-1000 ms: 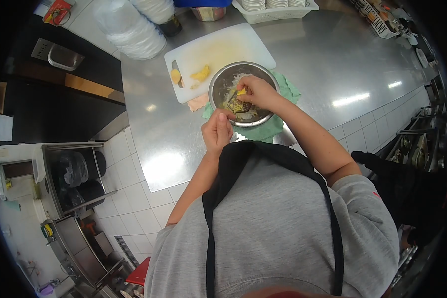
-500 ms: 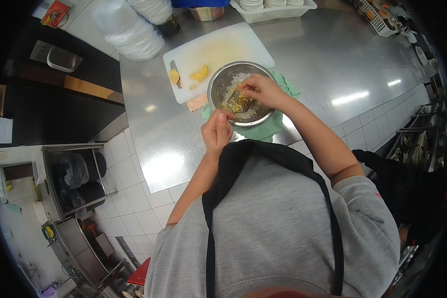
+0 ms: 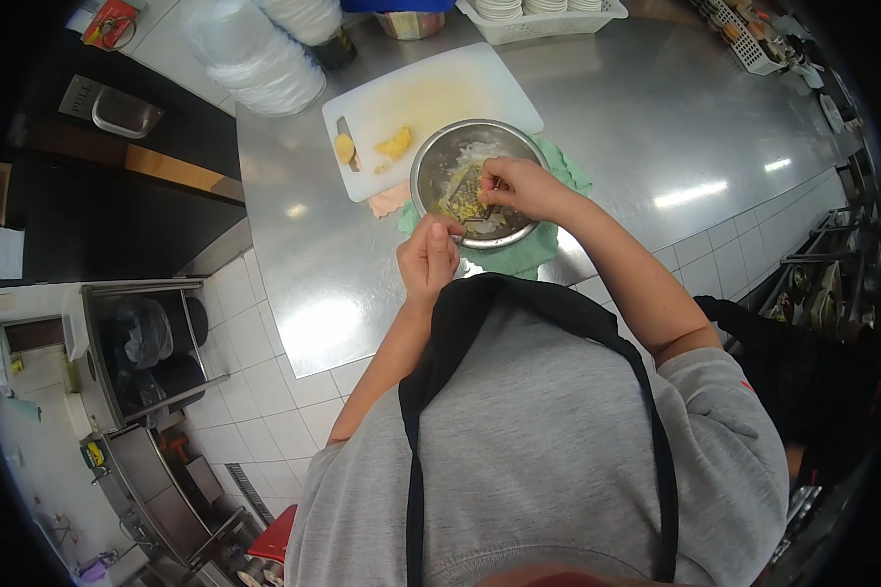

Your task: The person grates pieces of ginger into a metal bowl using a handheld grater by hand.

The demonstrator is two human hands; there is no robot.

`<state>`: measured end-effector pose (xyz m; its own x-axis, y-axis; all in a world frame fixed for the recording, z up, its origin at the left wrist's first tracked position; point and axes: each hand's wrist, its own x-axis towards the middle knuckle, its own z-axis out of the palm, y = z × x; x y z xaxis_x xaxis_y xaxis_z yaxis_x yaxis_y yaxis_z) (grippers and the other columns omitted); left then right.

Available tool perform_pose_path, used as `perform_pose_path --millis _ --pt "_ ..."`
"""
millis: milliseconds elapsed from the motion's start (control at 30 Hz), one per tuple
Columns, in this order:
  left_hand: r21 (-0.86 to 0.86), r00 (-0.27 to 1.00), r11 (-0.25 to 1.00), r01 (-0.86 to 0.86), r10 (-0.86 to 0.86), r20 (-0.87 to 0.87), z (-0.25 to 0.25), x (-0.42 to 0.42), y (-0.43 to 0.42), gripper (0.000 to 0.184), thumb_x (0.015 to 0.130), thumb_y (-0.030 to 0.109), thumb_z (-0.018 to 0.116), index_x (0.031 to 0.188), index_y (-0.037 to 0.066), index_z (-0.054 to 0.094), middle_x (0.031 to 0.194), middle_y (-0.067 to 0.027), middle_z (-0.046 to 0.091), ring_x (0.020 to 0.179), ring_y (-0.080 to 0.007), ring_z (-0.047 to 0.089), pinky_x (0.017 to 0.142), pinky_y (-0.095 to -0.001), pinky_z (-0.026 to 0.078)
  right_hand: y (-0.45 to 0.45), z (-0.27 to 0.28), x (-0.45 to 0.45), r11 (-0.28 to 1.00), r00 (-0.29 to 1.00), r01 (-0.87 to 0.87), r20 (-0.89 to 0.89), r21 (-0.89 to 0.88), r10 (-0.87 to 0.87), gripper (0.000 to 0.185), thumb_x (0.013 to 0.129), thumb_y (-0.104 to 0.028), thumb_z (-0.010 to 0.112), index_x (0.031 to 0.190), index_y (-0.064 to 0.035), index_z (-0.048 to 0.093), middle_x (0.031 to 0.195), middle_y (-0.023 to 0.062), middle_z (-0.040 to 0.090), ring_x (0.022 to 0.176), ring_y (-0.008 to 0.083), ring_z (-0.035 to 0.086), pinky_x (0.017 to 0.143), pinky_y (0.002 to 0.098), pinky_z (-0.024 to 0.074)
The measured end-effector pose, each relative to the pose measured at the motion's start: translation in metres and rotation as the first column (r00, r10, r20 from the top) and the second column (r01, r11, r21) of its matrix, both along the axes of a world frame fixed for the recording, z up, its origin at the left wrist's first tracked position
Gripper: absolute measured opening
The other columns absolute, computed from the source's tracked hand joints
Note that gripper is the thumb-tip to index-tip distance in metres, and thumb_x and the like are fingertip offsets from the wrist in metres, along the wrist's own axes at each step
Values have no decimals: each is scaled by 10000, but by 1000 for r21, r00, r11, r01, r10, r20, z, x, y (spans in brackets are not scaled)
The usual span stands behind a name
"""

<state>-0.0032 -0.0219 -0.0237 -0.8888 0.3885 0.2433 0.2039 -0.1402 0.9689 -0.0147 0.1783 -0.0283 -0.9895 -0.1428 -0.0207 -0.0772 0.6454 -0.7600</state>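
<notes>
A metal bowl [image 3: 429,166] holds pale, whitish shreds and a small flat grater [image 3: 472,193] strewn with yellow bits. My left hand [image 3: 428,259] is closed at the bowl's near left rim, around the grater's handle end, most of which the fingers hide. Over the bowl, my right hand [image 3: 524,189] pinches with its fingertips at the grater's right side. Whatever lies in that pinch is too small and covered to make out. Peeled yellow pieces, looking like ginger [image 3: 394,144], lie on the white cutting board [image 3: 450,83] beyond the bowl.
Under the bowl is a green cloth [image 3: 524,256]; a peach cloth [image 3: 390,201] shows below the board. Stacked plastic containers [image 3: 255,59] stand at the back left. A white basket [image 3: 548,27] of small dishes sits at the back of the steel counter [image 3: 636,117].
My right hand has shifted slightly right and down, from over the grater's upper part to its right side. My left hand stays in place.
</notes>
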Motion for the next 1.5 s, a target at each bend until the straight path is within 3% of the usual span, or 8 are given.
perform_pose_path --millis 400,533,733,800,1067,1167,1233,1500 --pt "-2 1000 1000 -8 8 23 1 1 1 367 943 245 355 743 -7 532 440 24 381 389 -29 344 396 -195 252 4 1 -1 962 922 66 385 -263 42 287 676 -154 720 846 -32 524 737 71 565 592 148 539 511 284 435" --pt "4 1000 1000 -6 6 28 1 2 2 369 943 250 355 739 -4 528 442 28 370 387 -28 331 393 -199 241 7 -16 -6 910 963 104 268 -401 7 246 719 -153 696 835 -41 509 701 5 496 590 77 485 474 207 408" --pt "-21 999 1000 -20 21 29 7 3 4 376 944 259 355 734 -4 524 441 32 364 389 -28 327 391 -201 234 -6 -15 -19 981 982 191 6 20 -191 232 721 -162 700 724 -30 508 580 22 489 534 91 464 483 258 377" --pt "-8 999 1000 -20 20 31 4 1 2 376 943 259 354 736 -4 525 440 33 363 388 -27 327 389 -200 234 -17 -15 -16 980 989 136 -34 -142 -142 271 681 -209 709 698 -21 514 626 100 552 585 207 535 553 326 415" --pt "22 1000 1000 5 -5 17 -3 -2 1 360 942 244 356 746 -3 531 438 31 372 383 -24 336 387 -191 244 -9 -15 -8 939 969 210 188 -273 -162 155 797 -149 616 847 -13 560 616 62 559 473 96 512 438 298 403" --pt "2 999 1000 6 -6 44 0 0 1 363 943 248 357 746 -3 530 439 30 376 387 -24 341 391 -190 245 -10 -4 -1 971 975 171 172 -167 -141 115 800 -103 579 838 0 542 648 100 566 542 180 557 515 343 434" --pt "-6 999 1000 -9 9 43 2 1 3 363 942 250 359 743 -3 528 441 32 371 392 -24 337 393 -191 243 -10 -16 -2 992 951 78 -305 100 -44 87 778 -72 560 801 4 522 711 154 566 671 293 567 607 377 436" --pt "-12 999 1000 -26 27 46 6 5 4 370 938 263 369 736 -6 524 450 31 360 400 -34 321 397 -207 238 -24 -14 -7 990 989 117 -104 84 -108 80 750 -92 524 751 -13 510 731 197 569 726 373 553 643 430 424"
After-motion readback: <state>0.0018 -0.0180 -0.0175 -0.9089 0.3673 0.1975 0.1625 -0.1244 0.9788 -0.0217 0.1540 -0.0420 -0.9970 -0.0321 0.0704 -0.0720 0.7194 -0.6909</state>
